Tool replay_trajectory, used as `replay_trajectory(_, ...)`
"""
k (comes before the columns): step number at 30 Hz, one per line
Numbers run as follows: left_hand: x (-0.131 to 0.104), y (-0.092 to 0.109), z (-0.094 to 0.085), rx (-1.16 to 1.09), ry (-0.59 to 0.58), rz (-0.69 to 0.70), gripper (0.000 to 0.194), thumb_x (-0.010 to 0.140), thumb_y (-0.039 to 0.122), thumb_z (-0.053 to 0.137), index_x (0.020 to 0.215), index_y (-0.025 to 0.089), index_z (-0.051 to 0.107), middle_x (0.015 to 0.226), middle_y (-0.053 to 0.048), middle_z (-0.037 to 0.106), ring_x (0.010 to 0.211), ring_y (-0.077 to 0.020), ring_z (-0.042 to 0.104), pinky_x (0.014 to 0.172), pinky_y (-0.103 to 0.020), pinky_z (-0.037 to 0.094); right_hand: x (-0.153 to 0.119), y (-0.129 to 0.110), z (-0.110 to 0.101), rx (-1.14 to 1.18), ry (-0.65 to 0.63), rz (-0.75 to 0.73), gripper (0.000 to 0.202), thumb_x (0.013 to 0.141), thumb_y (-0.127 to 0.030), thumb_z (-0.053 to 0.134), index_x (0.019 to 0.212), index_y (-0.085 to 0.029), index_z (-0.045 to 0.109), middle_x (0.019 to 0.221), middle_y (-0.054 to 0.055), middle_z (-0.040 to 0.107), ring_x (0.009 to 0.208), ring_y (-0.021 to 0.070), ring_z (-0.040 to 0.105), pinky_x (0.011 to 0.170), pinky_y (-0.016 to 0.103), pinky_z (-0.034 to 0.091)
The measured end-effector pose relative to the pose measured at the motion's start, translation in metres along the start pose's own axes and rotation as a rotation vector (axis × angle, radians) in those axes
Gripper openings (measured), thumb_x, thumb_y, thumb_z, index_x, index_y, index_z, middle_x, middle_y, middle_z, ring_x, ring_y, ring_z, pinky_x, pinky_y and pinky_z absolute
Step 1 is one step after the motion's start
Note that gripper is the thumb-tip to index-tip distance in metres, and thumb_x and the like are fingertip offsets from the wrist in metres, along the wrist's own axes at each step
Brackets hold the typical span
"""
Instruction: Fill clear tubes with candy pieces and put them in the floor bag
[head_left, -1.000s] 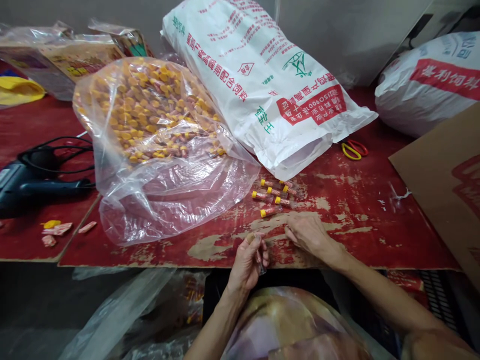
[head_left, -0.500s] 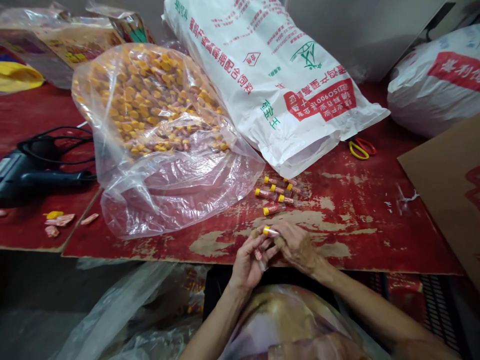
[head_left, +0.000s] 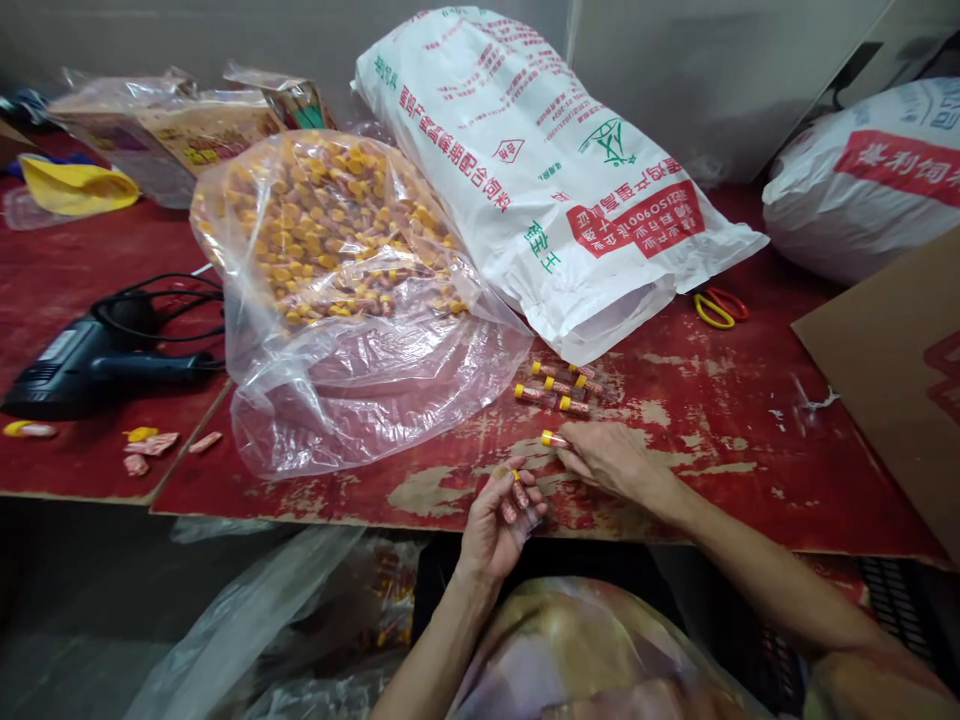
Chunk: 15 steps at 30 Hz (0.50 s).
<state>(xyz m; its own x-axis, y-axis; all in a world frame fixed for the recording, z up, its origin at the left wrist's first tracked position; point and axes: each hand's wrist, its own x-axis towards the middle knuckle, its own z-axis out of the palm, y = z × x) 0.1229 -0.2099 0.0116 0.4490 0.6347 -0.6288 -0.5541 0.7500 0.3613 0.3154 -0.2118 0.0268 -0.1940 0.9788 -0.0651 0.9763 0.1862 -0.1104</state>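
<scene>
My left hand is palm up near the table's front edge, its fingers curled round a small yellow-capped tube with pink-and-white filling. Crinkled clear film shows by its fingers, along with another pink-and-white piece. Farther forward, my right hand is closed at the end of a second yellow-capped tube, just over the tabletop; its fingertips are partly hidden. Just beyond lies a loose group of similar tubes, caps mostly pointing left.
A clear plastic bag of many yellow-capped tubes lies beside a white printed sack. A corded heat gun and loose wrappers are at left. Scissors, a cardboard box and another sack are at right.
My hands were together at one capped tube. My right hand has moved forward to the nearest tube on the table, while a tube stays in my left hand. The view has shifted slightly.
</scene>
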Motion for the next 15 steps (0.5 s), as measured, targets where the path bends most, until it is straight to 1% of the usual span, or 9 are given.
replay_trajectory(2, 0.001, 0.001, 0.002, 0.052, 0.014, -0.014, 0.032, 0.069, 0.017, 0.07, 0.099, 0.014, 0.059, 0.077, -0.002, 0.063, 0.061, -0.0129, 0.061, 0.059, -0.029, 0.055, -0.005, 0.004, -0.009, -0.016, -0.126, 0.033, 0.022, 0.092, -0.028, 0.045, 0.082, -0.017, 0.062, 0.068, 0.006, 0.063, 0.061, 0.0168, 0.055, 0.059, 0.028, 0.027)
replay_trajectory(3, 0.002, 0.001, 0.004, 0.075, 0.019, -0.023, 0.032, 0.069, 0.017, 0.07, 0.099, 0.014, 0.059, 0.077, -0.002, 0.063, 0.061, -0.0128, 0.061, 0.058, -0.029, 0.055, -0.005, 0.005, -0.012, -0.041, -0.166, 0.045, 0.023, 0.091, -0.027, 0.046, 0.078, -0.016, 0.062, 0.066, 0.007, 0.063, 0.06, 0.0172, 0.055, 0.058, 0.029, 0.026)
replay_trajectory(5, 0.004, 0.001, 0.007, 0.103, 0.024, -0.043, 0.031, 0.07, 0.017, 0.07, 0.099, 0.014, 0.058, 0.076, -0.002, 0.063, 0.06, -0.0127, 0.061, 0.057, -0.029, 0.055, -0.001, 0.006, -0.013, -0.081, -0.2, 0.066, 0.023, 0.089, -0.023, 0.047, 0.074, -0.015, 0.063, 0.067, 0.01, 0.065, 0.063, 0.019, 0.058, 0.058, 0.029, 0.026)
replay_trajectory(8, 0.007, 0.001, 0.011, 0.121, 0.024, -0.066, 0.03, 0.071, 0.018, 0.07, 0.098, 0.014, 0.058, 0.075, -0.002, 0.063, 0.059, -0.0129, 0.062, 0.056, -0.028, 0.056, 0.006, 0.006, -0.005, -0.066, -0.212, 0.15, 0.024, 0.089, -0.02, 0.045, 0.076, -0.015, 0.065, 0.068, 0.011, 0.067, 0.06, 0.0183, 0.058, 0.056, 0.028, 0.026)
replay_trajectory(11, 0.011, -0.001, 0.014, 0.129, 0.04, -0.062, 0.028, 0.072, 0.021, 0.071, 0.096, 0.014, 0.058, 0.075, -0.002, 0.064, 0.059, -0.0131, 0.062, 0.057, -0.028, 0.056, 0.001, 0.011, 0.007, -0.021, -0.15, 0.199, 0.025, 0.091, -0.026, 0.045, 0.078, -0.016, 0.064, 0.067, 0.009, 0.066, 0.056, 0.0167, 0.057, 0.053, 0.027, 0.025)
replay_trajectory(13, 0.012, -0.003, 0.016, 0.118, 0.058, -0.044, 0.028, 0.074, 0.024, 0.072, 0.096, 0.014, 0.059, 0.075, -0.002, 0.064, 0.062, -0.0136, 0.063, 0.059, -0.029, 0.057, -0.007, 0.011, 0.013, 0.036, -0.043, 0.179, 0.027, 0.093, -0.028, 0.044, 0.079, -0.016, 0.063, 0.068, 0.007, 0.065, 0.059, 0.0162, 0.058, 0.053, 0.027, 0.027)
replay_trajectory(15, 0.012, -0.006, 0.018, 0.084, 0.055, -0.022, 0.032, 0.073, 0.03, 0.073, 0.098, 0.015, 0.059, 0.079, -0.004, 0.065, 0.068, -0.0154, 0.065, 0.063, -0.03, 0.057, -0.016, 0.003, 0.018, 0.143, 0.107, 0.166, 0.028, 0.095, -0.027, 0.04, 0.082, -0.016, 0.062, 0.073, 0.006, 0.065, 0.065, 0.0157, 0.059, 0.057, 0.027, 0.032)
